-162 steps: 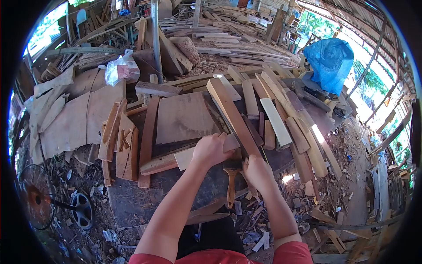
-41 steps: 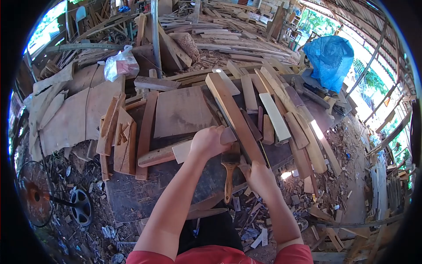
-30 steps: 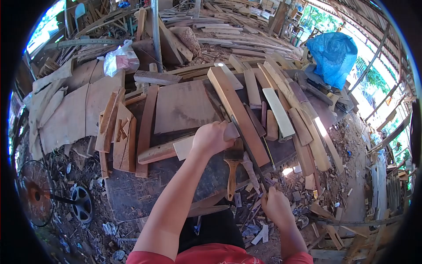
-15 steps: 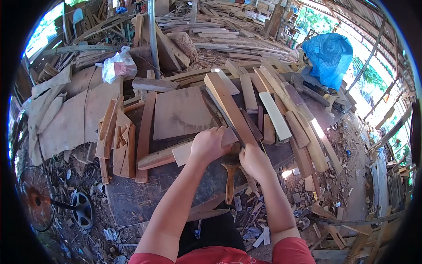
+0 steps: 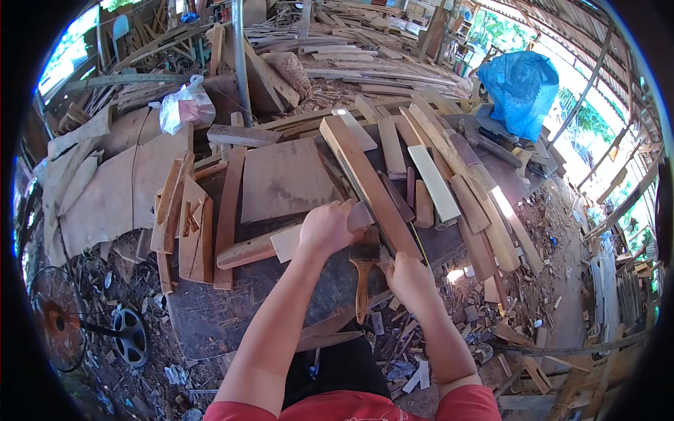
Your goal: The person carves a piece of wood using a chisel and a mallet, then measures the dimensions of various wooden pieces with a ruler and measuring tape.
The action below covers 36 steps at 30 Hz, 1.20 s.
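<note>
My left hand [image 5: 328, 228] is closed over a pale flat piece of wood [image 5: 286, 243], whose other end [image 5: 360, 216] shows past my fingers beside a long reddish-brown timber [image 5: 372, 189]. A narrow dark strip runs along the timber's left side towards my right hand. My right hand [image 5: 409, 279] is a fist at the timber's near end; I cannot tell what it grips. Between both hands lies a brush [image 5: 362, 277] with dark bristles and a wooden handle pointing towards me. Under the pale piece, a thicker wooden bar [image 5: 247, 252] rests on the dark worktop [image 5: 239, 316].
Several wood offcuts [image 5: 195, 238] stand at the left, and a brown board [image 5: 284, 179] lies behind my left hand. More lengths of timber [image 5: 484, 210] cover the right side. A fan [image 5: 57, 319] stands low left; a blue plastic bag [image 5: 519, 95] hangs far right.
My right hand has drawn back towards me and slightly right, uncovering more of the timber's near end. My left hand stays on the pale piece. The whole view has shifted slightly.
</note>
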{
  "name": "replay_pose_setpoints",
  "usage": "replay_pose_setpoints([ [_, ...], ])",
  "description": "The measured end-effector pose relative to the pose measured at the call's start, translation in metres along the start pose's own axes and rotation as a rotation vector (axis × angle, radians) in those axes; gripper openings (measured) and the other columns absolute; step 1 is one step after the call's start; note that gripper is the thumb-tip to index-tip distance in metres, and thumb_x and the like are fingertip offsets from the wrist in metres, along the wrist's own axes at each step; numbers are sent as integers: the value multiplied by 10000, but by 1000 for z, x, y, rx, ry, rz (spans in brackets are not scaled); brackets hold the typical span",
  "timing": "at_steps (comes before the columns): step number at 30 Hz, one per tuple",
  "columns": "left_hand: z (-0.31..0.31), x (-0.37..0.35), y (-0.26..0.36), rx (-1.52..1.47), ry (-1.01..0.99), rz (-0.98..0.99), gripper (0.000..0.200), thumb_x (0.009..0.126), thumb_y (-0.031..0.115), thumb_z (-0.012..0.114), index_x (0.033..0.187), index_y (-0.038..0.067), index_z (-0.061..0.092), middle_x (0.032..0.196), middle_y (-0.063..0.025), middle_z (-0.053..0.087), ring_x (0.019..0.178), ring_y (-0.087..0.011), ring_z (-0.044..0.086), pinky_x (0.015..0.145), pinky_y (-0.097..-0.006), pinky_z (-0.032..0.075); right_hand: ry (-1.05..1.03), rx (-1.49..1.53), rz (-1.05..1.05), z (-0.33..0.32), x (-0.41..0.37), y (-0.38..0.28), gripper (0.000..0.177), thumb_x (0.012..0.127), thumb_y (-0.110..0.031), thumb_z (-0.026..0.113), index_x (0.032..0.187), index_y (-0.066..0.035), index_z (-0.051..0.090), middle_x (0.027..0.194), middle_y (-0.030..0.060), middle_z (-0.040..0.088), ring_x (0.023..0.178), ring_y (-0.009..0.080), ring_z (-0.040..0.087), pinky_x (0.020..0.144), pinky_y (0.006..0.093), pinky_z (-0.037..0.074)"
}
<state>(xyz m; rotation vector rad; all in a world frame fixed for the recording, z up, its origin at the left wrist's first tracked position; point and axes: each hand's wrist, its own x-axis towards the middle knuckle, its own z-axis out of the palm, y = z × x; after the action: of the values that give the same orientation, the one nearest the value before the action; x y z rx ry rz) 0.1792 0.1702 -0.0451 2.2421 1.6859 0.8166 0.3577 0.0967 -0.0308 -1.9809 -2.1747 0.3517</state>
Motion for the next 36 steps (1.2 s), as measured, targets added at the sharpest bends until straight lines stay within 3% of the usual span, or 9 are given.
replay_pose_setpoints([
  [11, -1, 1, 0, 1, -8, 14, 505, 636, 341, 687, 1053, 72, 597, 893, -141, 630, 838, -312, 607, 754, -387, 486, -48, 17, 147, -7, -83, 44, 272, 840, -242, 489, 823, 28, 517, 720, 266, 587, 719, 434, 588, 658, 497, 464],
  [22, -2, 0, 3, 13, 3, 12, 518, 647, 347, 677, 1073, 66, 590, 888, -143, 630, 822, -309, 611, 744, -386, 489, -112, 62, 176, -11, -86, 48, 280, 843, -242, 488, 816, 36, 509, 732, 277, 565, 719, 446, 567, 649, 503, 443],
  [31, 1, 3, 1, 27, -23, -34, 504, 639, 353, 677, 1063, 92, 600, 901, -148, 632, 834, -312, 610, 747, -387, 489, 89, 189, 29, 17, -89, 59, 263, 880, -226, 469, 796, 20, 508, 624, 240, 545, 638, 447, 547, 578, 500, 429],
  [33, -1, 3, 1, 15, -22, -22, 503, 640, 352, 675, 1061, 87, 603, 922, -150, 632, 848, -309, 610, 757, -385, 488, 255, 205, -27, 19, -88, 61, 190, 859, -164, 494, 821, 15, 543, 574, 193, 552, 591, 397, 570, 564, 467, 445],
  [36, -2, 1, 2, 2, -15, -11, 507, 642, 352, 672, 1063, 78, 605, 956, -152, 631, 874, -305, 608, 776, -380, 486, 331, 361, 25, 18, -84, 65, 173, 861, -151, 511, 804, 10, 535, 507, 155, 505, 540, 373, 547, 514, 438, 415],
])
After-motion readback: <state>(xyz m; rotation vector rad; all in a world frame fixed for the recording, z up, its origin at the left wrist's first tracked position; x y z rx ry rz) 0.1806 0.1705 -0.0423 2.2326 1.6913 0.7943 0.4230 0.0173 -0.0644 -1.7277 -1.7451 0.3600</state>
